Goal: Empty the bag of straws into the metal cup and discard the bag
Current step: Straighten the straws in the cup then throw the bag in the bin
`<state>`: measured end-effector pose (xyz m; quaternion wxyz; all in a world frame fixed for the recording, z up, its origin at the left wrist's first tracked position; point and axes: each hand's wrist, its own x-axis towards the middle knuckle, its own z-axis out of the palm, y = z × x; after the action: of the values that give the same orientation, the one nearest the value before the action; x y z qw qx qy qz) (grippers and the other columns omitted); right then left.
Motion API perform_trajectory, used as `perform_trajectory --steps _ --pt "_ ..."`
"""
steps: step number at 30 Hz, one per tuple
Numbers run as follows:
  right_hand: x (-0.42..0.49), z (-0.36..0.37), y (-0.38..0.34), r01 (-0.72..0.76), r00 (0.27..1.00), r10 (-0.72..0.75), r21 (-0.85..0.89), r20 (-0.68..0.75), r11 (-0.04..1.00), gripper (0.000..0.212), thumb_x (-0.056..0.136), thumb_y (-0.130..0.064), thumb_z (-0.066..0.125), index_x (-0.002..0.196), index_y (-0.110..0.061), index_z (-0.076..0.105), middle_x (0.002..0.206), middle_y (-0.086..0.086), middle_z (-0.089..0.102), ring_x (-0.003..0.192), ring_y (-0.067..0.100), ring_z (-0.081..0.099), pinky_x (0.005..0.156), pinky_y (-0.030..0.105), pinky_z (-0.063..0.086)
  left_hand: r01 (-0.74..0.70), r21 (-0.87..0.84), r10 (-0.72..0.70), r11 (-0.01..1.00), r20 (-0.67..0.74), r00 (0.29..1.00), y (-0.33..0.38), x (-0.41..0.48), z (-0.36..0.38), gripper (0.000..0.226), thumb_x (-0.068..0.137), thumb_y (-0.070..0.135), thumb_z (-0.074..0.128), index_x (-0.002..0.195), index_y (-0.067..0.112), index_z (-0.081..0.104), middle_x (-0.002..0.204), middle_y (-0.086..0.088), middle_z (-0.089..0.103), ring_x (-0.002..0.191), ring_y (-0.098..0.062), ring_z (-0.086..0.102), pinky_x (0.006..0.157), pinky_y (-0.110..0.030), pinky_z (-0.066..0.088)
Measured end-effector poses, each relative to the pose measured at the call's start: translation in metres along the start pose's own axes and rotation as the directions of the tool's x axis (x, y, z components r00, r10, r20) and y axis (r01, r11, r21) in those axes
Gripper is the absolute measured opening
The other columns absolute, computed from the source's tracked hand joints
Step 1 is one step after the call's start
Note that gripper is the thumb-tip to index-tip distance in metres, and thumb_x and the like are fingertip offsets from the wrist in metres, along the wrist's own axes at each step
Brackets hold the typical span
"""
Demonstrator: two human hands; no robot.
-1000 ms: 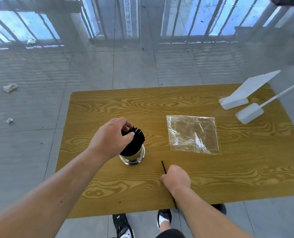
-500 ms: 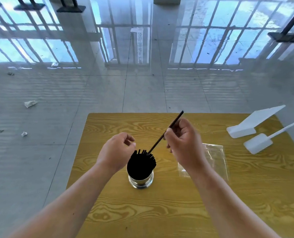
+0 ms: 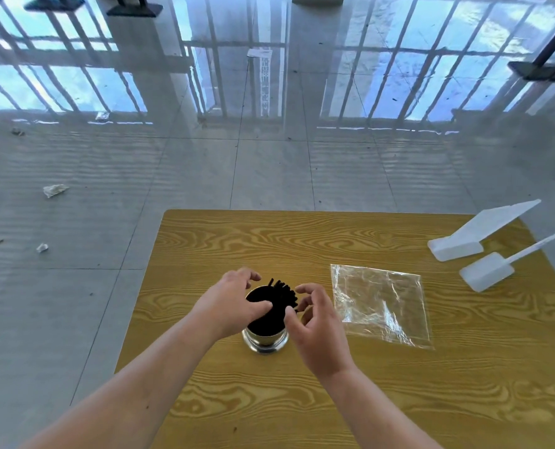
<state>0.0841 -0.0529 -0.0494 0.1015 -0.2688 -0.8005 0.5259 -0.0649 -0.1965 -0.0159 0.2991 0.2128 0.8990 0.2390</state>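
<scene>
A bare, tiled hall with barred windows, more a spare workroom than a home.

The floor [image 3: 269, 176] is large glossy grey tiles, and from 10 to 2 o'clock it mirrors tall windows with bars. Paper scraps [image 3: 55, 190] lie on it at 9 o'clock. The only furniture in view is a wood-grain table [image 3: 399, 400] at 6 o'clock, standing free on the tiles. At 3 o'clock on it sit two white plastic stands [image 3: 457, 246], the kind used to prop up gear. Dark bases of other stands [image 3: 543, 70] show at the top edge, at 11 and 2 o'clock.
</scene>
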Motion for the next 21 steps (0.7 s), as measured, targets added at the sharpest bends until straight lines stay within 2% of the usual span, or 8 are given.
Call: perform_trajectory --steps 4,6,9,11,14,15,17,21 --pt "0.004 0.005 -0.005 -0.006 0.999 0.013 0.2 -0.037 0.98 0.032 0.088 -0.038 0.064 0.116 -0.053 0.057 0.1 -0.015 0.065 0.065 0.008 0.058 0.064 0.03 0.056 -0.019 -0.005 0.019 1.0 0.0 1.0 0.002 -0.002 0.007 0.06 0.084 0.053 0.076 0.138 0.039 0.052 0.132 0.011 0.056 0.104 -0.01 0.064 0.088 -0.034 0.059" --pt "0.006 0.003 -0.001 -0.049 0.996 0.055 0.098 -0.064 0.994 0.034 0.087 -0.049 0.065 0.119 -0.052 0.053 0.098 -0.012 0.063 0.066 0.005 0.058 0.063 0.025 0.053 -0.02 -0.005 0.02 1.0 -0.003 1.0 0.003 -0.001 0.009 0.065 0.082 0.05 0.078 0.14 0.038 0.05 0.129 0.01 0.056 0.101 -0.01 0.065 0.086 -0.034 0.06" --pt "0.011 0.003 0.007 -0.187 0.971 0.207 -0.158 0.121 0.969 0.049 0.087 -0.061 0.069 0.128 -0.045 0.048 0.097 -0.01 0.064 0.077 0.005 0.062 0.063 0.021 0.046 -0.033 0.009 0.033 0.999 -0.013 0.999 0.006 0.0 0.012 0.075 0.08 0.047 0.08 0.146 0.038 0.044 0.128 0.01 0.057 0.1 -0.011 0.066 0.084 -0.032 0.059" --pt "0.017 0.006 0.008 -0.189 0.946 0.241 -0.237 0.218 0.953 0.037 0.093 -0.05 0.07 0.124 -0.034 0.058 0.091 -0.011 0.065 0.075 0.006 0.061 0.06 0.022 0.044 -0.051 0.009 0.051 0.999 -0.001 0.999 0.008 0.0 0.015 0.077 0.079 0.046 0.08 0.146 0.039 0.044 0.128 0.011 0.06 0.104 -0.012 0.066 0.085 -0.03 0.057" --pt "0.027 0.007 0.001 -0.133 0.962 0.194 -0.287 0.194 0.949 0.011 0.096 -0.033 0.065 0.106 -0.029 0.065 0.082 -0.007 0.068 0.071 0.013 0.062 0.06 0.035 0.049 -0.075 -0.011 0.075 0.997 0.019 0.997 0.009 0.001 0.018 0.057 0.08 0.042 0.078 0.133 0.039 0.057 0.113 0.018 0.068 0.101 -0.007 0.067 0.086 -0.031 0.058" --pt "0.03 0.007 -0.002 -0.11 0.967 0.174 -0.306 0.189 0.946 0.007 0.096 -0.03 0.064 0.103 -0.029 0.065 0.081 -0.007 0.068 0.071 0.013 0.063 0.059 0.034 0.048 -0.075 -0.015 0.075 0.997 0.017 0.997 0.009 0.001 0.018 0.051 0.08 0.04 0.077 0.128 0.04 0.059 0.109 0.018 0.07 0.098 -0.006 0.067 0.086 -0.031 0.059" --pt "0.031 0.006 -0.007 -0.061 0.971 0.132 -0.33 0.197 0.942 0.009 0.095 -0.026 0.062 0.103 -0.028 0.067 0.081 -0.007 0.07 0.071 0.012 0.064 0.055 0.03 0.045 -0.076 -0.02 0.076 0.997 0.002 0.997 0.008 0.001 0.017 0.043 0.082 0.04 0.076 0.121 0.042 0.061 0.104 0.019 0.071 0.095 -0.004 0.067 0.082 -0.028 0.058" --pt "0.032 0.004 -0.013 -0.056 0.972 0.117 -0.287 0.203 0.956 0.009 0.095 -0.024 0.062 0.095 -0.022 0.071 0.079 -0.003 0.072 0.069 0.017 0.064 0.064 0.041 0.052 -0.091 -0.012 0.09 0.996 -0.026 0.996 0.005 0.0 0.013 0.032 0.085 0.038 0.076 0.115 0.042 0.067 0.097 0.02 0.073 0.091 -0.001 0.067 0.079 -0.028 0.058"
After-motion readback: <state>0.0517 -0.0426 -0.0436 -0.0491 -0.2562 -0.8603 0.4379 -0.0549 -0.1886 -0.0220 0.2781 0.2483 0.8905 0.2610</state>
